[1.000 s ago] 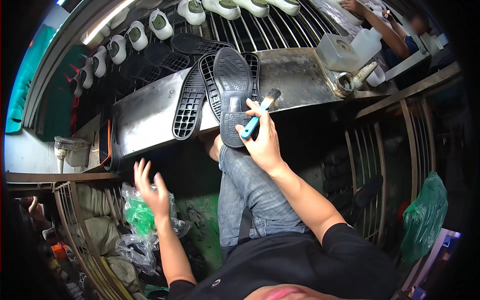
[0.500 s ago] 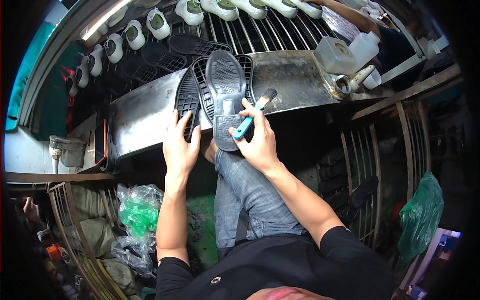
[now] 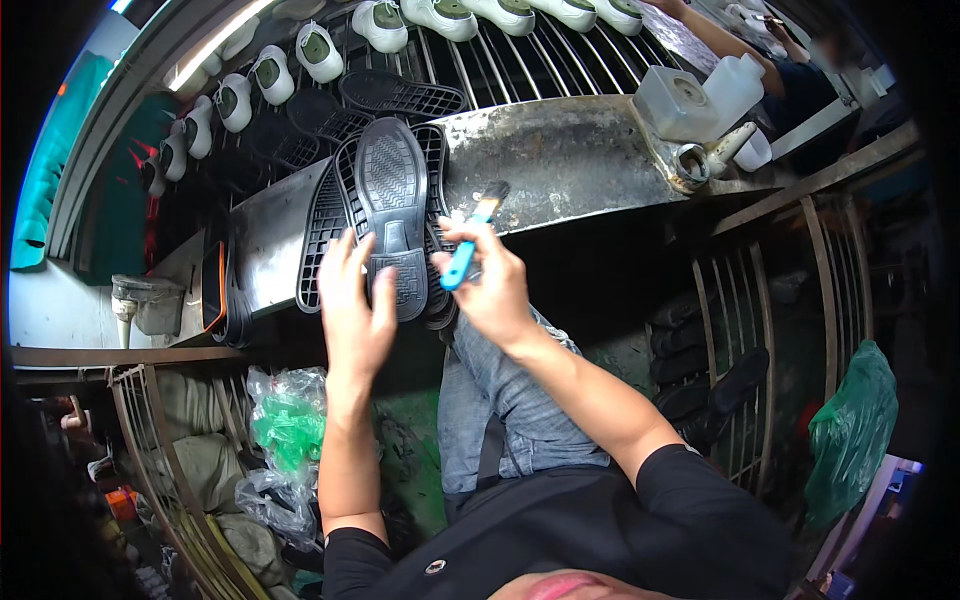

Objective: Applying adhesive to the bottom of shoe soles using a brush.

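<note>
A black rubber shoe sole (image 3: pixel 391 180) lies tread side up on top of other black soles, whose grid-patterned insides (image 3: pixel 322 235) face upward and spread out beneath it. The pile rests on the near part of a worn metal ledge. My left hand (image 3: pixel 352 305) is at the near left of the top sole, its fingers apart and holding nothing; whether the fingertips touch the sole I cannot tell. In my right hand (image 3: pixel 492 292) is a brush (image 3: pixel 460 266) with a blue handle, its dark bristles pointing away over the ledge, just right of the soles.
White shoes (image 3: pixel 320 55) line the far side of a metal rack, with more black soles (image 3: pixel 400 92) on its bars. Plastic containers (image 3: pixel 675 105) and a glue-smeared pot (image 3: pixel 690 165) stand right on the ledge (image 3: pixel 560 150). A co-worker's arm (image 3: pixel 715 35) reaches in beyond. Railings flank my legs.
The pile of soles has shifted left and slightly nearer on the ledge. My right hand has moved left with the brush. The co-worker's hand has drawn away from the far shoe.
</note>
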The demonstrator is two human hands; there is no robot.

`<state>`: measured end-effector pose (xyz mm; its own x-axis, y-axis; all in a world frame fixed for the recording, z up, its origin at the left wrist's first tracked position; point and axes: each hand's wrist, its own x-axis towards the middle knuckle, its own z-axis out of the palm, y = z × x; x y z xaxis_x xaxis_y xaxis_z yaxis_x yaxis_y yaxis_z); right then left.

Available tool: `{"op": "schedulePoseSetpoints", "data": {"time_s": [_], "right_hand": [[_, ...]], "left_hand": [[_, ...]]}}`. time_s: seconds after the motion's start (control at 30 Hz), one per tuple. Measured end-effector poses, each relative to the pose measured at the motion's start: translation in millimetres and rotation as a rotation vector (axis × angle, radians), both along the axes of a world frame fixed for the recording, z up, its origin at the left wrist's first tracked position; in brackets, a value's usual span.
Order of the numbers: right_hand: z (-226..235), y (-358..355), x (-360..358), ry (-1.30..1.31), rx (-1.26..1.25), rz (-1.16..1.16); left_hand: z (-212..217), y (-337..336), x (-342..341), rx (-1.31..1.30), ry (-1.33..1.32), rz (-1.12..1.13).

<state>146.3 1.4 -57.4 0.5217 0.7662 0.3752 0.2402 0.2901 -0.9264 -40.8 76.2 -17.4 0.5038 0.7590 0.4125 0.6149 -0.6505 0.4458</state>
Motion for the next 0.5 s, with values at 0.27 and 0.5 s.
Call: {"op": "schedulePoseSetpoints", "data": {"time_s": [0.27, 0.5], "right_hand": [[-4, -85, 99, -0.198, -0.068, -0.083], [-2, -136, 225, -0.170, -0.158, -0.425]], "left_hand": [[-8, -9, 34, -0.024, -0.028, 0.040], [18, -57, 45, -1.067, -1.254, -0.298]]}}
